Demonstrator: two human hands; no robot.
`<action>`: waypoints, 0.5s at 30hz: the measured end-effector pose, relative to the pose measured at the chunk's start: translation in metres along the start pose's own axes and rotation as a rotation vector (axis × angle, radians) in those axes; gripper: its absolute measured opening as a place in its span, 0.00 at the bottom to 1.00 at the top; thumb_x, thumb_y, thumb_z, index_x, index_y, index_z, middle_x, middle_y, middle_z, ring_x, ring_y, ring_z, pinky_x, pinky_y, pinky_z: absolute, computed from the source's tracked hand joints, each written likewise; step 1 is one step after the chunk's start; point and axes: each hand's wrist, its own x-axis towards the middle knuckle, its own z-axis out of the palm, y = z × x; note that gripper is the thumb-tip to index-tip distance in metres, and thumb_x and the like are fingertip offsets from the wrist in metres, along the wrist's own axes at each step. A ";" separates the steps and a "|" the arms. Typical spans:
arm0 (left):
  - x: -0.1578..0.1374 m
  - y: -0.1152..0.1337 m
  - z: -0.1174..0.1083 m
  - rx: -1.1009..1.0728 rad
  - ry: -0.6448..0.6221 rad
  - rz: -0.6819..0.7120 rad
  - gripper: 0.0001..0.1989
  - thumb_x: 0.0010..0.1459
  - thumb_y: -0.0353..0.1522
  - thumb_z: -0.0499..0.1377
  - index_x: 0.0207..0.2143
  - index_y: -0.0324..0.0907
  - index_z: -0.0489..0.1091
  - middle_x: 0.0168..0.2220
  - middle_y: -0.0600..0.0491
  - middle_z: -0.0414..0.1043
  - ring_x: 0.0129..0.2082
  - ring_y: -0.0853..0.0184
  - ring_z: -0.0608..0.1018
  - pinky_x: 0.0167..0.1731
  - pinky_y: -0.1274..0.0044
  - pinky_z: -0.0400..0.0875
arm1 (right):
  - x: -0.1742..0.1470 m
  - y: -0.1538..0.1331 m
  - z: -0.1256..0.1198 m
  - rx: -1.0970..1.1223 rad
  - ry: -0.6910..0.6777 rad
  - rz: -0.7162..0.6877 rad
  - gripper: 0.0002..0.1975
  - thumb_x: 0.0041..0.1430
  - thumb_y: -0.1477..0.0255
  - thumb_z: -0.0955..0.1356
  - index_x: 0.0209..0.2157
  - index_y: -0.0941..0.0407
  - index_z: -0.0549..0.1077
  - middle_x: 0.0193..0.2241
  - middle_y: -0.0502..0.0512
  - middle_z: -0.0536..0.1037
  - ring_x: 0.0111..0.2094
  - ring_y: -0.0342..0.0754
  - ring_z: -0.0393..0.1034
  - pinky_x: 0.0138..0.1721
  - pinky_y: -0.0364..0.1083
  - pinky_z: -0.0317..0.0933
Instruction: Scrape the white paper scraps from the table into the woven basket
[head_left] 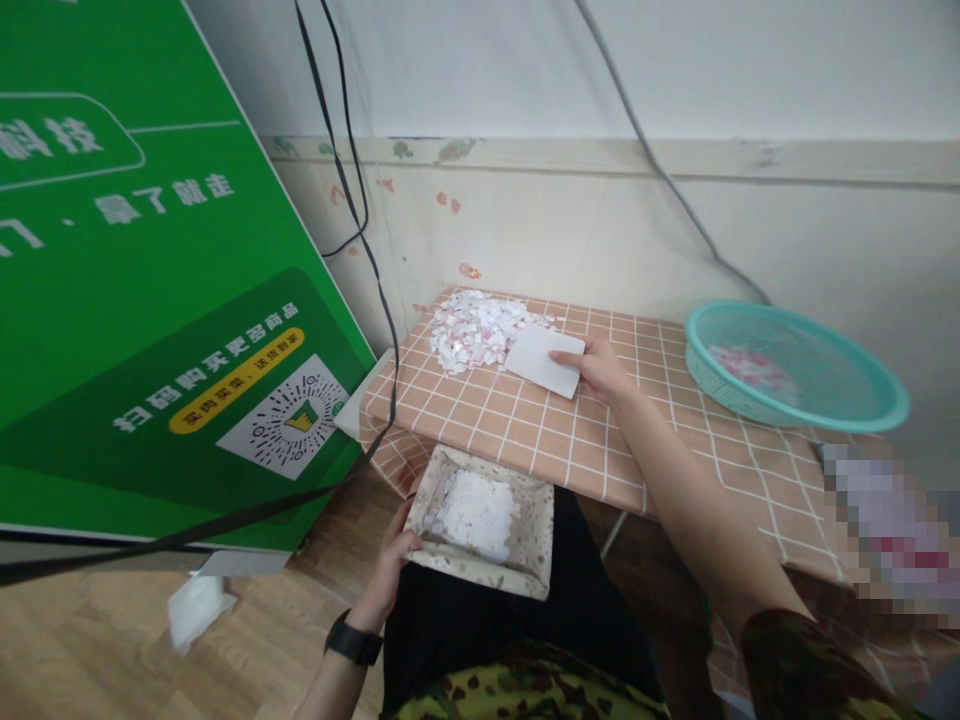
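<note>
My left hand (pixel 391 560) grips the left side of a square, speckled cream box (pixel 484 572), tilted below the table's front edge. White paper scraps (pixel 480 510) lie inside the box. Over the table, my right hand (pixel 592 368) holds a flat white card (pixel 546 360) between thumb and fingers. The card's left edge meets a heap of torn white and pinkish paper scraps (pixel 476 330) at the table's back left. The fingers beneath the card are hidden.
A brown table with a white-grid cloth (pixel 637 440) stands against the wall. A turquoise plastic basket (pixel 795 365) with pinkish scraps sits at right. A green sign panel (pixel 150 300) leans at left, with black cables (pixel 367 240) hanging before it. A white bag (pixel 199 607) lies on the floor.
</note>
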 end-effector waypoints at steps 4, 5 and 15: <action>0.001 -0.001 -0.001 0.011 -0.022 0.006 0.35 0.40 0.29 0.60 0.56 0.42 0.72 0.50 0.49 0.80 0.46 0.50 0.79 0.38 0.70 0.71 | -0.002 0.001 0.005 -0.024 -0.008 -0.012 0.22 0.43 0.64 0.78 0.39 0.59 0.78 0.38 0.60 0.83 0.32 0.51 0.77 0.30 0.47 0.71; 0.002 -0.001 -0.001 0.017 -0.029 0.012 0.35 0.40 0.29 0.60 0.56 0.42 0.72 0.50 0.49 0.80 0.46 0.50 0.79 0.39 0.70 0.71 | -0.002 0.001 0.007 -0.035 -0.001 -0.023 0.22 0.43 0.64 0.78 0.40 0.59 0.78 0.38 0.60 0.83 0.32 0.51 0.77 0.30 0.46 0.71; -0.002 0.003 0.002 0.041 -0.001 0.035 0.35 0.40 0.29 0.60 0.56 0.41 0.72 0.52 0.48 0.79 0.48 0.49 0.78 0.40 0.69 0.70 | -0.006 0.004 0.019 -0.028 -0.019 -0.034 0.21 0.43 0.62 0.78 0.38 0.59 0.78 0.35 0.59 0.83 0.30 0.49 0.75 0.29 0.46 0.69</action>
